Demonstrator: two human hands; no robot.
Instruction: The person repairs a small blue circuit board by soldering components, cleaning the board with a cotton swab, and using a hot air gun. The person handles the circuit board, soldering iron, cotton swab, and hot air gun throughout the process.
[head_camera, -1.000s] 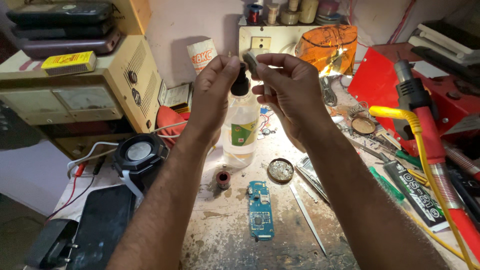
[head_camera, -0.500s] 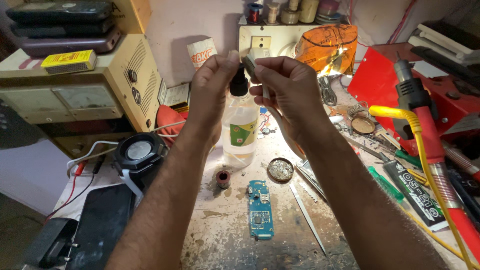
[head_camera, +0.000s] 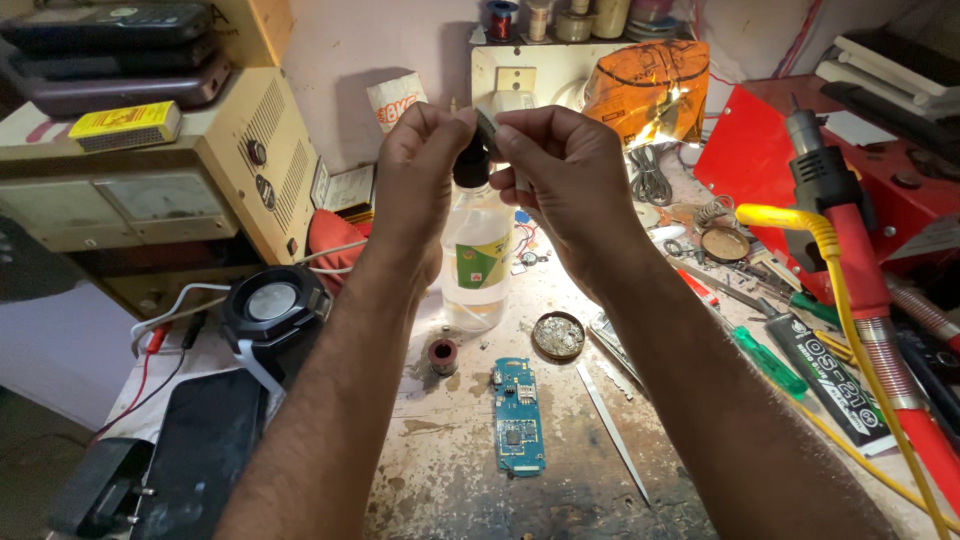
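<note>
My left hand (head_camera: 420, 170) and my right hand (head_camera: 565, 170) are raised together above the bench. Their fingertips meet on a small grey object (head_camera: 486, 124); its exact kind is too small to tell. Right behind and below the fingertips stands a clear plastic bottle (head_camera: 478, 262) with a green and yellow label and a black cap (head_camera: 470, 168). Neither hand touches the bottle's body. A blue circuit board (head_camera: 518, 420) lies flat on the bench between my forearms.
A round tin (head_camera: 558, 335), a small dark reel (head_camera: 442, 355) and a thin metal blade (head_camera: 610, 430) lie near the board. Right: green screwdriver (head_camera: 770, 365), red tool with yellow cable (head_camera: 850, 260). Left: black speaker (head_camera: 275, 305), dark phone (head_camera: 205, 450), beige instrument box (head_camera: 150, 190).
The fingertips of both hands have drawn slightly closer on the small object. Both hands stay raised in front of the bottle cap; nothing on the bench has moved.
</note>
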